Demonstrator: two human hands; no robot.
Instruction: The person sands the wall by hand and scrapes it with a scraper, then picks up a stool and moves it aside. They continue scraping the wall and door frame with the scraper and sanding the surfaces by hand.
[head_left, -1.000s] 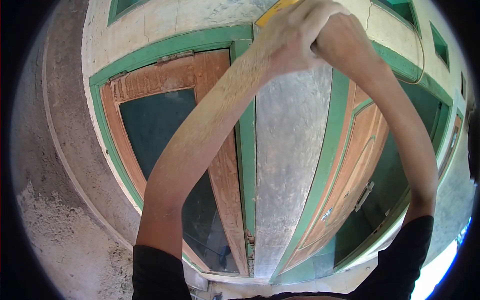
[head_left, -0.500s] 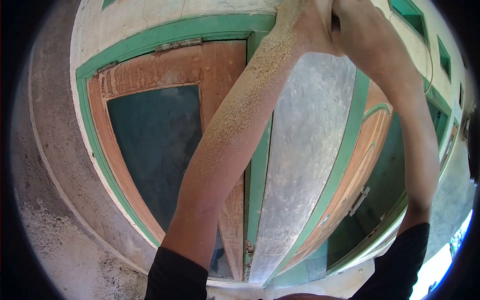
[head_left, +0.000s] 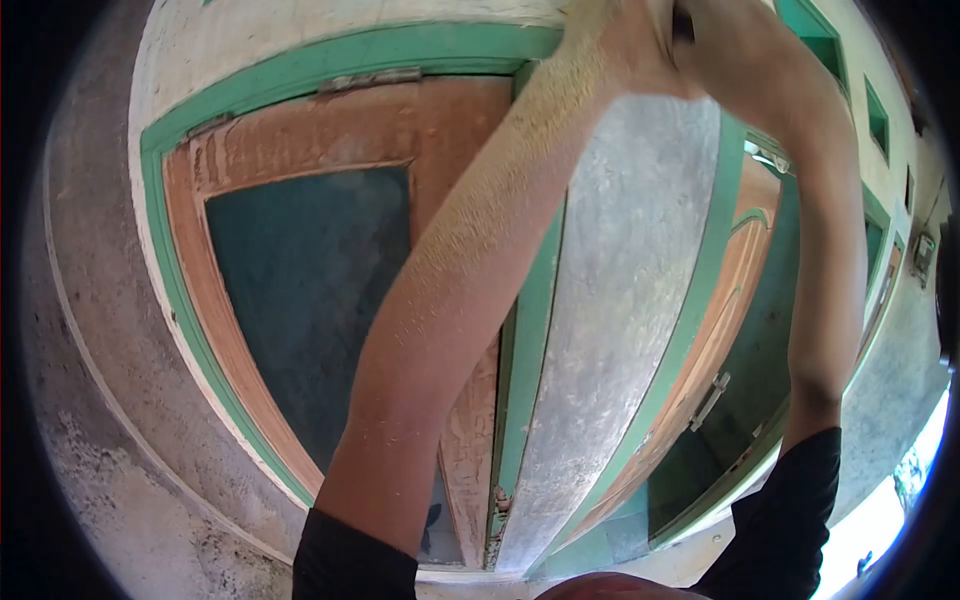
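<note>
Both arms stretch upward, and the top edge of the view cuts off the hands. My left hand shows only its wrist and lower part; its forearm is covered with pale yellow dust like sawdust. Close against it on the right is my right hand, bent inward at the wrist. The fingers of both are out of sight, so what they hold cannot be seen. A small dark gap or object shows between them. Behind my left forearm stands a window with a bare brown wooden frame, dark glass and a green surround.
A grey wall panel lies behind the hands. To the right, a brown wooden door or shutter with a metal handle stands open beside a dark opening. A rough concrete ledge runs along the left.
The view has shifted slightly, and my right forearm sits a little further left. Both hands remain raised together at the top; the left forearm looks blurred with motion.
</note>
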